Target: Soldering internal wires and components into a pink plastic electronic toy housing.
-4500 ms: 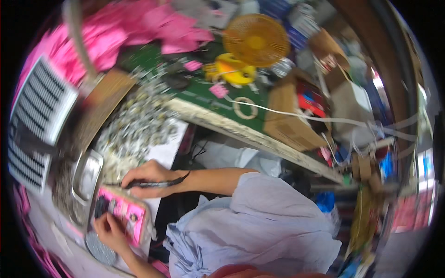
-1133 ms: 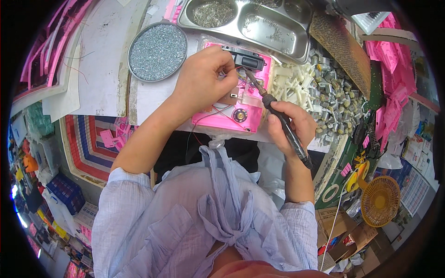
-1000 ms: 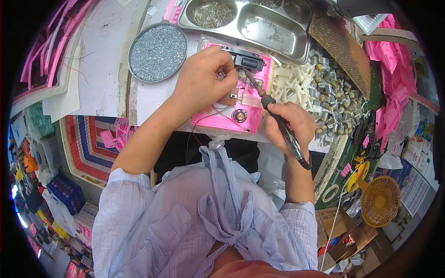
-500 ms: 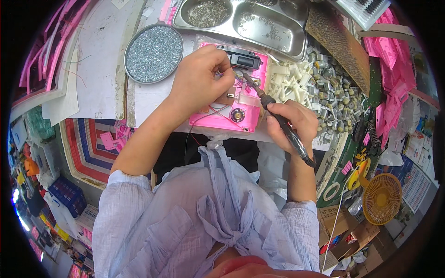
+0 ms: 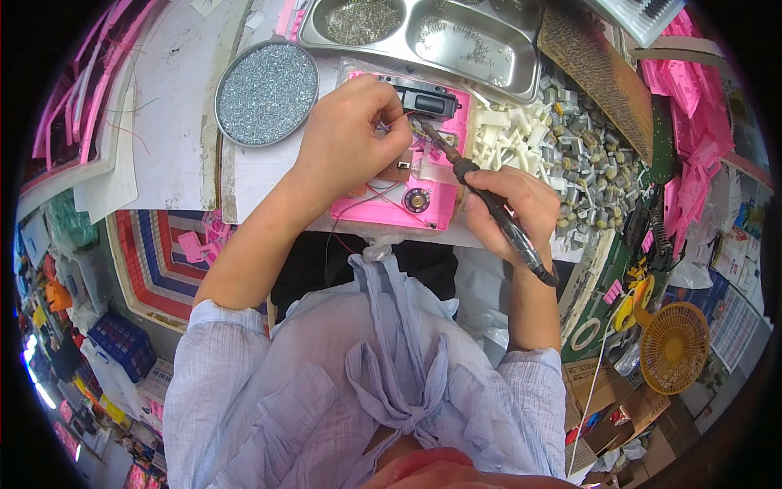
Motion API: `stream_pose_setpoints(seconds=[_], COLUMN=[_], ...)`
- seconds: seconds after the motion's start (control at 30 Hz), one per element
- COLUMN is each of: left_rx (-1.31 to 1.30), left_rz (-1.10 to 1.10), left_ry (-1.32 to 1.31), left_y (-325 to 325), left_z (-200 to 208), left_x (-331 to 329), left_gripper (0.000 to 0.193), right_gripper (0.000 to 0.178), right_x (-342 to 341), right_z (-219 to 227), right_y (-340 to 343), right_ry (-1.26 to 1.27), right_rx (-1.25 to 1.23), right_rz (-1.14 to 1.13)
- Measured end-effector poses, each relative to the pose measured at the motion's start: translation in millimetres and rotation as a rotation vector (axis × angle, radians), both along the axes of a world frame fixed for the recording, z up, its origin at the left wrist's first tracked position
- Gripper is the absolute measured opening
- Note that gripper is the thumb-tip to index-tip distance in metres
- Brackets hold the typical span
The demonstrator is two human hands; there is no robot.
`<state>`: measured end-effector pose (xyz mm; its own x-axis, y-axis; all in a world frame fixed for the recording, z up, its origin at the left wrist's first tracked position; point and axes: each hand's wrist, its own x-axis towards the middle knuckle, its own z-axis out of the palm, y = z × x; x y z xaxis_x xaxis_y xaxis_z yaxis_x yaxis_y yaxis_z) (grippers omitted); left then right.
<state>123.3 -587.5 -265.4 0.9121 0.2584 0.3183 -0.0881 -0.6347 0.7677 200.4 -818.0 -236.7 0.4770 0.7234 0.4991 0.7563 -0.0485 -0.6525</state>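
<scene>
On the bench before me lies a pink plastic housing (image 5: 389, 213) with wires, a small round speaker-like part (image 5: 416, 200) and a black part (image 5: 428, 103) at its far side. My left hand (image 5: 358, 134) is over the housing's left half, thumb and forefinger pinched on a thin wire, mostly hidden by the fingers. In my right hand (image 5: 517, 208) is a soldering iron (image 5: 497, 216) with a dark handle. Its tip points up and left into the housing, close to the left fingertips; whether it touches anything is too small to tell.
A round dish of small metal pins or screws (image 5: 267, 94) stands at the left. Behind the housing is a metal compartment tray (image 5: 417, 61). White plastic pieces (image 5: 509, 134) and a heap of small motors (image 5: 595, 159) lie right. A yellow basket (image 5: 674, 349) is lower right.
The soldering iron and my right hand have shifted slightly, the tip moving a little left. My left hand keeps its pinch in nearly the same place.
</scene>
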Motion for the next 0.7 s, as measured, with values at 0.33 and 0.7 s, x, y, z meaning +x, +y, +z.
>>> stream_pose_setpoints(seconds=[0.33, 0.7], left_rx=[-0.009, 0.037], left_rz=[0.012, 0.028], left_ry=[-0.012, -0.038], left_y=[-2.1, -4.4], left_z=[0.1, -0.6], left_x=[0.2, 1.4], left_gripper=[0.012, 0.012], right_gripper=[0.028, 0.026], right_x=[0.4, 2.8], right_z=[4.0, 1.7], right_y=[3.2, 2.2], right_ry=[0.013, 0.014], right_rx=[-0.026, -0.003], right_rz=[-0.022, -0.023])
